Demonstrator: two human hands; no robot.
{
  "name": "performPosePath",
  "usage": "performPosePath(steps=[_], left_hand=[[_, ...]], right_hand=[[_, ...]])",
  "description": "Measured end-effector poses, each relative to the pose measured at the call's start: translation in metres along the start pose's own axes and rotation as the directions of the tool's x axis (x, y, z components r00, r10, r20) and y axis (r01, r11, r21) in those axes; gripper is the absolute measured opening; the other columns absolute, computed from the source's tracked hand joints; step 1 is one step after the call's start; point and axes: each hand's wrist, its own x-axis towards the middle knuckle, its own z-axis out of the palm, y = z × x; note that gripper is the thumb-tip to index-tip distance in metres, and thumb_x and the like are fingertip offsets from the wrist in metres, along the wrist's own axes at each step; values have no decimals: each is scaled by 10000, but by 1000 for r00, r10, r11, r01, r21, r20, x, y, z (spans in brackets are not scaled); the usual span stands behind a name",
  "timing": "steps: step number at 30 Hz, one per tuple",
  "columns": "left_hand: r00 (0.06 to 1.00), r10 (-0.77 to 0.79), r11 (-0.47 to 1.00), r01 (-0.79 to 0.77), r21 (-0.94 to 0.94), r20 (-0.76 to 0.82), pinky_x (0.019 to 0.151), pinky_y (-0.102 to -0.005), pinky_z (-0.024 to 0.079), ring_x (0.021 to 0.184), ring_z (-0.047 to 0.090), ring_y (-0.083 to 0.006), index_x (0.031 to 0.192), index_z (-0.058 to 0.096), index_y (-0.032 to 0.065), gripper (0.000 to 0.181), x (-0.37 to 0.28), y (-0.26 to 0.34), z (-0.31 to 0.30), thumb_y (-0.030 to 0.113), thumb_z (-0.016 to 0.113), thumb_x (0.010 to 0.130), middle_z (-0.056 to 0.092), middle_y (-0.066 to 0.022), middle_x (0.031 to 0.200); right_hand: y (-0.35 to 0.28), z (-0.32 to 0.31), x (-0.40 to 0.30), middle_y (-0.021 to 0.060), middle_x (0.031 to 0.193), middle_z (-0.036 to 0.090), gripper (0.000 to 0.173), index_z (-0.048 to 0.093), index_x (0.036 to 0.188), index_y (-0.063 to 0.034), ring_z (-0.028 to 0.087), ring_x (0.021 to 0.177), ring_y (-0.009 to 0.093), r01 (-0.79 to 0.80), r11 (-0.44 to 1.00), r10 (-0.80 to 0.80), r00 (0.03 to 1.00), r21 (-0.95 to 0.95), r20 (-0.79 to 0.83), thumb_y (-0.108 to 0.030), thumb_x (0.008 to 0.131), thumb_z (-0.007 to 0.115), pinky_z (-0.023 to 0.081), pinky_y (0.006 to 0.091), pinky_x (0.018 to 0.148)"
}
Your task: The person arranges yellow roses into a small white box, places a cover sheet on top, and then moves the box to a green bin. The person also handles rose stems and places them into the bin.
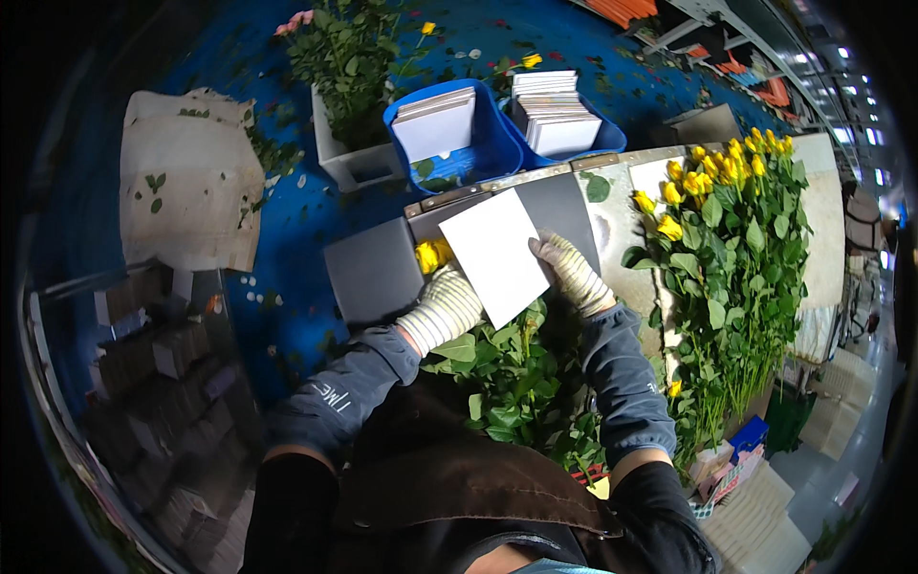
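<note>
A white rectangular card (pixel 495 258) is held at its right edge by my right hand (pixel 572 275), in a striped glove, the thumb on top. My left hand (pixel 450 305), gloved alike, lies at the card's lower left edge, its fingers partly hidden under it; what it grips cannot be told. Yellow rose heads (pixel 433 255) show just beyond the left hand. Green rose leaves and stems (pixel 520 377) spread below the card, between my forearms. Dark grey flat pads (pixel 376 269) lie on the bench on both sides of the card.
Many long-stemmed yellow roses (pixel 724 215) lie on the bench at right. Beyond its edge stand two blue bins (pixel 505 147) with stacked cards (pixel 559 122) and a white container (pixel 333 154) of leafy stems. A worn cardboard sheet (pixel 188 186) lies at left, above stacked boxes (pixel 172 359).
</note>
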Motion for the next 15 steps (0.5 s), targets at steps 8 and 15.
performPosePath(steps=[8, 15], left_hand=[[836, 131, 991, -108, 75, -533, 1076, -460, 475, 1168, 599, -277, 1245, 666, 157, 435, -97, -34, -14, 127, 680, 811, 662, -40, 1189], [865, -7, 985, 92, 146, -501, 867, -421, 505, 978, 616, -226, 1185, 715, 224, 440, -87, -32, -41, 146, 738, 753, 667, 7, 1047]], right_hand=[[18, 62, -6, 108, 1135, 656, 373, 590, 1288, 64, 575, 1022, 157, 233, 898, -356, 883, -374, -305, -164, 995, 624, 480, 280, 918], [22, 90, -10, 169, 1311, 612, 603, 402, 1474, 30, 571, 1197, 224, 279, 767, -412, 904, -578, -111, -139, 964, 676, 449, 320, 1033]])
